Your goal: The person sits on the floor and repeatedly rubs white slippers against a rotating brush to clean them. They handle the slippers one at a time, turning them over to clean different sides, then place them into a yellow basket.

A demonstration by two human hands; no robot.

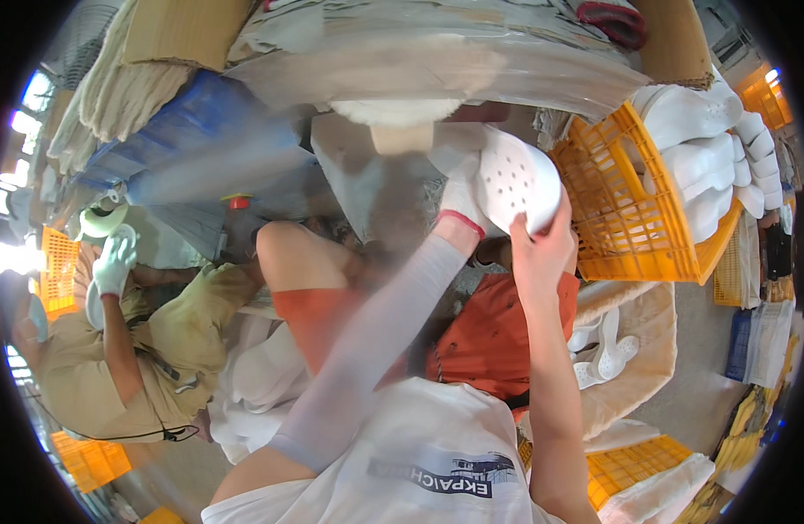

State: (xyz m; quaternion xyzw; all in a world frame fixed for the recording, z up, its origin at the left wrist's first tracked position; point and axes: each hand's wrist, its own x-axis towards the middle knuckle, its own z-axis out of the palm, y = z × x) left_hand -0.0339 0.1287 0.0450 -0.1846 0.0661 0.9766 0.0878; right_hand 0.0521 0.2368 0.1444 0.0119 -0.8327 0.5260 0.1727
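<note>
A white clog (517, 179) with small round holes over its toe is held up in front of me, just right of a fuzzy white wheel (397, 112). My right hand (543, 249), bare, is closed on the clog's near end, thumb on the visible side. A white knit glove with a red cuff covers my left hand (463, 199). It lies against the clog's left side, its fingers mostly hidden behind the shoe. The clog and the wheel appear apart.
At the right, a yellow crate (629, 201) stands beside stacked white clogs (694, 166). Below it, a cloth-lined basket (655, 349) contains more white shoe pieces. Left of me sits a co-worker (96, 367) with a gloved hand on a white piece. Plastic sheeting (541, 83) hangs above the wheel.
</note>
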